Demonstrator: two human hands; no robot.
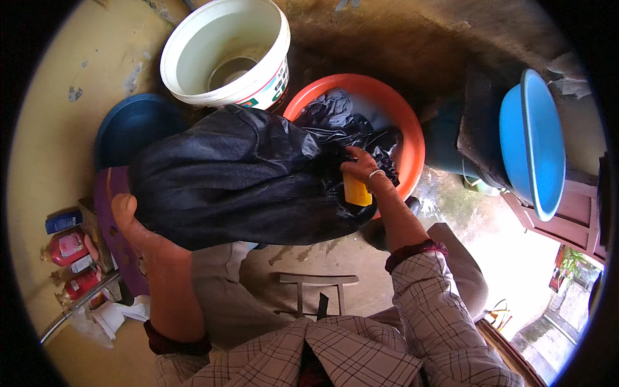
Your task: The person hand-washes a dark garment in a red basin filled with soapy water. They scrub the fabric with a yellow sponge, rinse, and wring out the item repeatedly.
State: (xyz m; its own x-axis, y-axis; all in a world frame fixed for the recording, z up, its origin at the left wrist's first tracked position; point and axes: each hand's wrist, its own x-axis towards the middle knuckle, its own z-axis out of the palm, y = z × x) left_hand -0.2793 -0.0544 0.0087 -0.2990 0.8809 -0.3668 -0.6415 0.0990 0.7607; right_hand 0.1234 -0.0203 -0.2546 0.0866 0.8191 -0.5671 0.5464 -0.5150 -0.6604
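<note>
A wet black garment (232, 179) stretches from my left hand across to an orange basin (411, 130). My left hand (140, 227) is at the garment's left end, thumb showing and the fingers hidden under the cloth. My right hand (359, 167) grips a yellow bar of soap (357, 191) against the garment's right end, at the near rim of the basin. Inside the basin, more dark wet cloth and a grey cloth (336, 107) lie in cloudy water.
Behind the garment stand a white bucket (179, 92) and a dark blue tub (109, 121). At right a light blue basin (532, 145) rests on its side near a dark board (483, 130). Red bottles (70, 247) lie at left; a wooden stool (319, 279) is below.
</note>
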